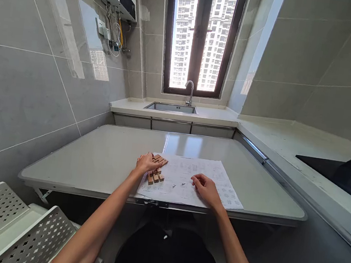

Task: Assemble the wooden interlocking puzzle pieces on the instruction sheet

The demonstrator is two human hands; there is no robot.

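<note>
While your left hand [146, 162] lay over the wooden blocks [156, 171], fingers spread loosely on top of them and not visibly closed around any one piece, the blocks sat bunched at the left edge of the instruction sheet [194, 181] on the folding table [104, 156]. Several pieces looked already fitted side by side, though how many stayed loose was too small to tell; I judged the assembly only partly done. Your right hand [205, 187] rested on the paper with fingers curled, holding nothing that I could make out. Beyond the table were the sink [171, 107] and faucet [190, 91] under the window [201, 35], a dark cooktop [335, 170] to the right, and a perforated metal rack [14, 226] at lower left. Nothing stood between your hands and the blocks.
</note>
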